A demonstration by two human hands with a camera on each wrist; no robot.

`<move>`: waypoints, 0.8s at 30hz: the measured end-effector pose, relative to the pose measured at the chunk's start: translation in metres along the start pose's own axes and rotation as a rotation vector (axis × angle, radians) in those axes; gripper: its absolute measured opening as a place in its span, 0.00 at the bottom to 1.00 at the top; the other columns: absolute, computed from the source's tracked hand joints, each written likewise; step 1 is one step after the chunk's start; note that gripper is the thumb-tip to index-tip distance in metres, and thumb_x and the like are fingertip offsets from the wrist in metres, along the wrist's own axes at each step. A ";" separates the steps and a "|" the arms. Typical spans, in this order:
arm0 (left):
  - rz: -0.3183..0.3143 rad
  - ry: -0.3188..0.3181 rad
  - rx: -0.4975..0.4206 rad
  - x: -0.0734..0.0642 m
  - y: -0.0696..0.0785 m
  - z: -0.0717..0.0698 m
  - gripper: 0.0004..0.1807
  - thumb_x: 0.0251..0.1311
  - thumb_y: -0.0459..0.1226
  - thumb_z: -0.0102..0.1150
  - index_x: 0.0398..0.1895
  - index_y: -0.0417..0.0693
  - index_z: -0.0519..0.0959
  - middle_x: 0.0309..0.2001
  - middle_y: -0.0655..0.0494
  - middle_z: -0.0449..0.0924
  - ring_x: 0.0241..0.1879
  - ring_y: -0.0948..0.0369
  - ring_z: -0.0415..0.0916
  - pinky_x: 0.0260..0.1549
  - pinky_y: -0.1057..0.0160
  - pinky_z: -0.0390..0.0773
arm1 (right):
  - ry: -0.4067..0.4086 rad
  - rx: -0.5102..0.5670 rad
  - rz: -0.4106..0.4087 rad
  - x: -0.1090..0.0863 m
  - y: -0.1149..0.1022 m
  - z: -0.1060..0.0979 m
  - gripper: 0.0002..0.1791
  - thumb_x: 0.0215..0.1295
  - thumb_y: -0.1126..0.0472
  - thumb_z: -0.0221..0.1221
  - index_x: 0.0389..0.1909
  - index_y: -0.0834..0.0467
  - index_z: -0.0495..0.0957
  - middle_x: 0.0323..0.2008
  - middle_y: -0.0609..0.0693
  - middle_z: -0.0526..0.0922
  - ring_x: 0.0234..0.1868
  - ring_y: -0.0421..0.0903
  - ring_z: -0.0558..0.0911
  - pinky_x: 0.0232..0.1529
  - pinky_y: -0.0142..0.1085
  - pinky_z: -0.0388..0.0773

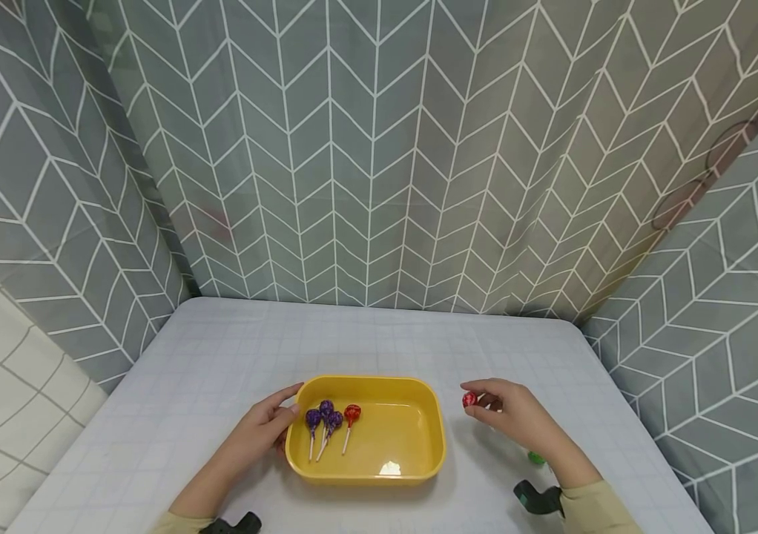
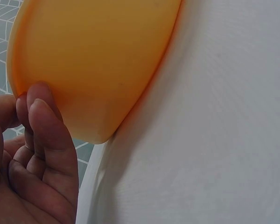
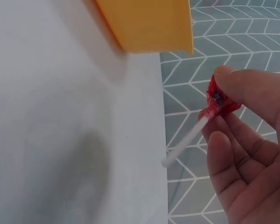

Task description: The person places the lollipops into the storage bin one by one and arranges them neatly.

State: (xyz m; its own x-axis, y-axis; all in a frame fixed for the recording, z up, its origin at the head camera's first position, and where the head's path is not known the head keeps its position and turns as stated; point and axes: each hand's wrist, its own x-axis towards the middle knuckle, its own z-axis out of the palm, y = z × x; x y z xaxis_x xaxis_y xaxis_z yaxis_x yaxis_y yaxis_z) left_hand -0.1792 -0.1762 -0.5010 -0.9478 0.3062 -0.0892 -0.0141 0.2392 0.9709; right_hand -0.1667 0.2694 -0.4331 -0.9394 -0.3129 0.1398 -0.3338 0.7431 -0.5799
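Counter [image 1: 379, 337] fills the bottom middle of the head view, white with a faint grid, its far corners rounded; beyond it, grey cloth [image 1: 352, 163] with white chevrons spans the top of the frame and comes down both sides; a pale sheet [image 1: 25, 393] with grey lines and a black curve shows at the lower left; a soft shadow [image 3: 86, 172] falls on the counter at the lower left of the right wrist view; the yellow tray [image 1: 406, 445] sits at bottom centre, a glint near its lower rim; in its left part lie three purple lollipops [image 1: 313, 417] and a red lollipop [image 1: 352, 412]; the left hand [image 1: 262, 423] grips the tray's left rim; the right hand [image 1: 509, 406], right of the tray and apart from it, pinches a second red lollipop [image 1: 469, 399] between thumb and fingers; a green candy [image 1: 535, 457] shows just below the right forearm, partly hidden.
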 end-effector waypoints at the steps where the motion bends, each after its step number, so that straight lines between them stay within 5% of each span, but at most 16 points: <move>1: 0.000 0.000 -0.001 0.000 0.001 0.000 0.31 0.73 0.46 0.52 0.74 0.45 0.61 0.27 0.44 0.79 0.20 0.55 0.73 0.19 0.61 0.77 | 0.001 0.011 -0.002 0.001 -0.001 0.000 0.19 0.60 0.55 0.70 0.52 0.49 0.83 0.38 0.36 0.82 0.37 0.37 0.80 0.37 0.31 0.80; 14: -0.005 0.005 0.016 0.000 0.000 0.000 0.31 0.74 0.46 0.51 0.75 0.47 0.61 0.28 0.44 0.80 0.20 0.55 0.74 0.19 0.61 0.77 | 0.034 0.161 0.087 0.011 -0.009 0.000 0.20 0.60 0.51 0.70 0.51 0.54 0.83 0.38 0.41 0.84 0.35 0.40 0.84 0.41 0.33 0.82; 24: 0.006 -0.002 0.006 -0.001 0.000 0.000 0.31 0.74 0.46 0.51 0.75 0.46 0.60 0.27 0.43 0.79 0.20 0.55 0.73 0.18 0.61 0.76 | 0.025 0.171 -0.002 0.020 -0.022 -0.001 0.16 0.62 0.53 0.68 0.50 0.52 0.84 0.38 0.40 0.84 0.37 0.40 0.83 0.41 0.31 0.81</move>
State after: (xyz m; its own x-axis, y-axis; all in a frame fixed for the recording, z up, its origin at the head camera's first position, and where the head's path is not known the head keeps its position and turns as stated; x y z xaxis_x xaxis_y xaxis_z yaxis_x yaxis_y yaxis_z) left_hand -0.1786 -0.1764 -0.5011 -0.9472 0.3096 -0.0834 -0.0060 0.2430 0.9700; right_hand -0.1782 0.2469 -0.4165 -0.9412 -0.2975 0.1602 -0.3197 0.6307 -0.7071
